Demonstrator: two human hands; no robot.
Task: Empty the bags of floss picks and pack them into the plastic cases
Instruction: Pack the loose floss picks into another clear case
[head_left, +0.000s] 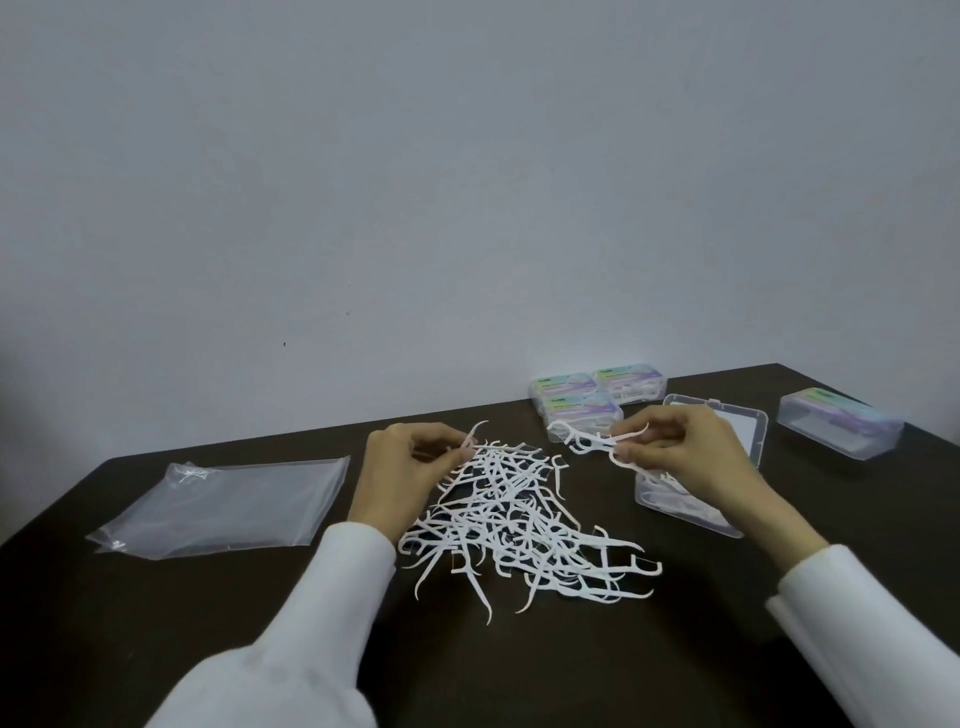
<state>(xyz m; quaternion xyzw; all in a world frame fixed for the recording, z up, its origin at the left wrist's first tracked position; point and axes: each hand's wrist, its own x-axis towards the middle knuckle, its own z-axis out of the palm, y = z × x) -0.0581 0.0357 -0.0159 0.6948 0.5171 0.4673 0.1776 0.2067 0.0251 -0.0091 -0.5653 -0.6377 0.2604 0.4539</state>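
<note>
Picks pile (524, 525) sits mid-table, loose and tangled, its long axis running from your left hand toward the near-right; single picks point every way, many handles aimed at the near edge. Your left hand (410, 462) is at the pile's far-left tip, fingers curled, pinching one pick (475, 439) by the handle, curved tip up and away from you. Your right hand (670, 447) is curled tight on a small bunch (587, 441) of picks, lying roughly left-right, floss heads pointing left toward the pile, held above the table just left of the open case (691, 512). That case is right of the pile, lid (748, 421) tipped back toward the wall, some picks already inside, partly hidden by your right hand and wrist. Three closed cases (597, 395) cluster at the far edge by the wall; another closed case (841, 428) sits at the far-right, long axis slanting toward the right edge. Empty bags (228, 499) lie flat on the left side of the dark table (519, 665), well apart from the pile. White sleeves (311, 623) cover both wrists.
</note>
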